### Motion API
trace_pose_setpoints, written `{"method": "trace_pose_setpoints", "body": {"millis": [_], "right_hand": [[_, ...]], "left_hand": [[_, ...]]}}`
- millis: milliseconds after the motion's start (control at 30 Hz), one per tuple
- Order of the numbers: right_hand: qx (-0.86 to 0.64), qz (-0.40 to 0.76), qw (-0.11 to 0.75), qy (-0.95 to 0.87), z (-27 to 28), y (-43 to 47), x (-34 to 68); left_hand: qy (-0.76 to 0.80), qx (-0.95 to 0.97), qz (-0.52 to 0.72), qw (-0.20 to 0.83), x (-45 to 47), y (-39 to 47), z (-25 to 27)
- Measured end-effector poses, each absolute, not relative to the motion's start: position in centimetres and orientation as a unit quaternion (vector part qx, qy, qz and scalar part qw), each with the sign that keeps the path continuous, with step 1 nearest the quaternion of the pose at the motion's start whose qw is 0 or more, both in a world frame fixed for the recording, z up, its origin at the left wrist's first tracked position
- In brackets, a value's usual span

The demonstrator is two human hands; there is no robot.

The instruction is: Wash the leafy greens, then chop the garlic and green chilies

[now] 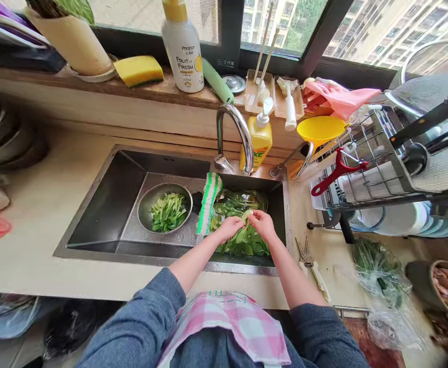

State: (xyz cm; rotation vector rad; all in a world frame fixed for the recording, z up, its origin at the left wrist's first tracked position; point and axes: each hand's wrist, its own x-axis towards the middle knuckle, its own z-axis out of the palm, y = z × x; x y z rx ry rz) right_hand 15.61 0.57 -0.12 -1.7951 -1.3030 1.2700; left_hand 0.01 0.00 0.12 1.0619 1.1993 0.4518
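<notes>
Over the right basin of the sink, my left hand (231,227) and my right hand (261,224) meet at a pale green leaf stalk (248,214), fingers of both closed on it. Below them, leafy greens (242,244) lie in water in the right basin. More dark green leaves (233,202) sit at the back of that basin, partly under what looks like clear plastic or water. A metal bowl (141,210) in the left basin holds cut greens (167,212). Between the basins hangs a green and white striped cloth (209,203).
A chrome faucet (236,113) arches behind the divider, beside a yellow soap bottle (257,138). Right of the sink lie white-handled scissors (312,268), a dish rack (380,158) with a red peeler (336,171), and bagged greens (379,263). A sponge (138,70) rests on the windowsill.
</notes>
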Motion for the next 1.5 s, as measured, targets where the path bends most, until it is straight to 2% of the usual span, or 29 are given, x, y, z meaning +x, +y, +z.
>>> {"method": "trace_pose_setpoints", "body": {"millis": [467,667,867,1000,1267,1500], "right_hand": [[-0.644,0.491,0.207,-0.549,0.3,-0.3,15.6],[-0.647,0.502,0.223,-0.528,-1.7,-0.2,15.5],[-0.68,0.415,0.091,-0.598,-4.8,0.4,14.9],[-0.696,0.402,0.031,-0.594,-8.2,1.1,14.0],[-0.739,0.439,0.031,-0.51,-14.5,2.5,13.4],[-0.761,0.454,0.066,-0.459,-13.9,0.9,12.8]], "left_hand": [[0.499,0.411,0.226,0.729,-0.4,-0.2,0.8],[0.542,0.434,0.189,0.694,0.0,0.0,0.0],[0.614,0.553,0.172,0.536,1.1,1.1,-3.8],[0.663,0.485,0.153,0.549,2.1,1.9,-8.1],[0.74,0.311,0.184,0.568,2.9,2.4,-14.7],[0.755,0.208,0.23,0.577,3.5,1.7,-14.5]]}}
